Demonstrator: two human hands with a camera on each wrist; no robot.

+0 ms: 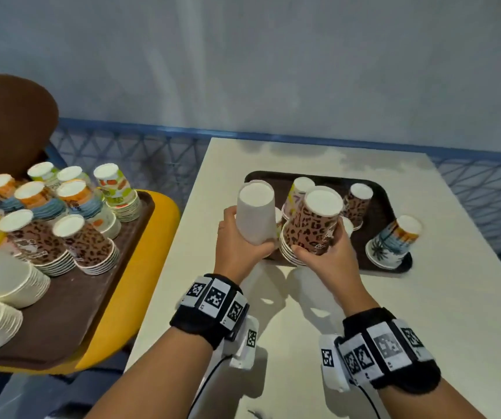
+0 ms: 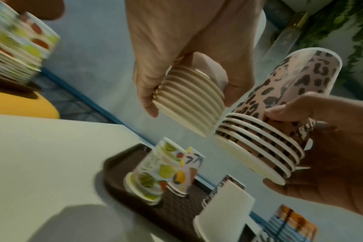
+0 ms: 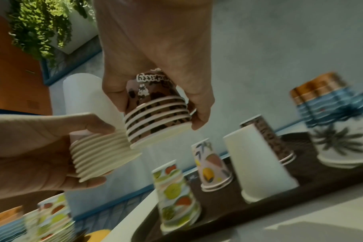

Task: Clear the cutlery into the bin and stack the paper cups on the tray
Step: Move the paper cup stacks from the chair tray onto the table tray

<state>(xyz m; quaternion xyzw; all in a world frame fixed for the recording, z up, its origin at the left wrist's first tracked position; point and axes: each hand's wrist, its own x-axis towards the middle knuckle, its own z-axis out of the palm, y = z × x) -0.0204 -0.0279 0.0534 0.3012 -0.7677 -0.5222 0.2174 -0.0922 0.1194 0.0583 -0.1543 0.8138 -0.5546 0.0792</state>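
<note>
Gripping white cup stack [image 1: 255, 216] in left hand [image 1: 237, 246], clutching leopard cup stack [image 1: 312, 228] in right hand [image 1: 324, 252], hovering over tray [image 1: 376, 207] near edge

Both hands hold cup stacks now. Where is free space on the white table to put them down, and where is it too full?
Bare table lies near the person, below the tray and to its right, and along the far edge behind the tray. The tray on the table is crowded with cup stacks; the side tray on the yellow chair is packed too.
</note>
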